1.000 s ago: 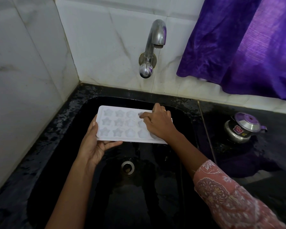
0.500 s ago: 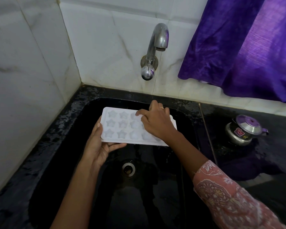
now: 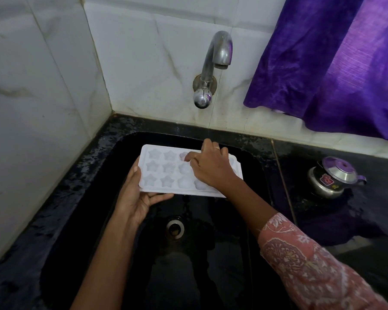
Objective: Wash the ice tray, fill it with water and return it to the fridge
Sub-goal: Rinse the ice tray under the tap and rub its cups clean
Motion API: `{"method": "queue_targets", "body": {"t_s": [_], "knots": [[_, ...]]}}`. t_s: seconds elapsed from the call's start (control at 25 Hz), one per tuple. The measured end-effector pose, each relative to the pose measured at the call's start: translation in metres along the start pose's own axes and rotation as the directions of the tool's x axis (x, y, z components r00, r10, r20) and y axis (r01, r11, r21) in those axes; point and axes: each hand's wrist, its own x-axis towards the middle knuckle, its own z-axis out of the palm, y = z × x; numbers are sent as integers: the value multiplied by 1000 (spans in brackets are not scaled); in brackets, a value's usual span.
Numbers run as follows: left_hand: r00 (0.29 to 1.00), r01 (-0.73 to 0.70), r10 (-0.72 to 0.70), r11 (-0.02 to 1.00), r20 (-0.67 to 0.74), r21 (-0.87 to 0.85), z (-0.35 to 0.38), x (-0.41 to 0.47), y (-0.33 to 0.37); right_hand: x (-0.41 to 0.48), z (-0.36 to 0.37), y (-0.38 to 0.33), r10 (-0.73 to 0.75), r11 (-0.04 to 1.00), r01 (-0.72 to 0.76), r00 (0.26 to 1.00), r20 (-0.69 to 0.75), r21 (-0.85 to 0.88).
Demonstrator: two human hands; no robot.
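Held level over the black sink (image 3: 81,198), a little toward its far side and just nearer than the spout of the tap (image 3: 213,66): the white ice tray (image 3: 166,173), moulded with star and rounded cells. No water seen running from the tap. Cradled from below at the tray's left end by the left hand (image 3: 137,198), palm up, fingers closed loosely under the near-left edge and thumb up against the left rim. Laid on top toward the right by the right hand (image 3: 213,168), curled, fingertips (image 3: 189,156) pressed into a far-row cell, probably rubbing it clean, though contact was hard to make out in the dim light.

Judged light and thin, somewhat flexible plastic, likely to twist if gripped by one corner only. Judged slippery once wet, and considerably heavier and prone to slopping when filled. Best taken by the flat rim at both short ends, kept level, not by the cell walls. Off to the right on the counter (image 3: 323,220), well apart: a small steel pot with a purple lid (image 3: 334,175). Far right, above: a purple curtain (image 3: 336,63).
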Motion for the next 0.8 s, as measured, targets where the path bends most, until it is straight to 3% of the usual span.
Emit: {"method": "queue_targets", "body": {"t_s": [0.44,0.56,0.68,0.8], "knots": [[1000,-6,6,1000,1,2,-2,0,-2,1,3,-2,-3,998,1,999,41,57],[1000,-3,3,1000,-7,-4,-1,-1,-2,1,-1,-3,-7,999,8,1000,-22,32],[1000,-2,2,1000,-12,-15,1,-1,-2,1,-7,-12,-71,997,75,992,-106,35],[1000,3,-4,1000,-24,-13,3,-2,-3,3,-5,-23,-119,993,120,992,-50,3]]}}
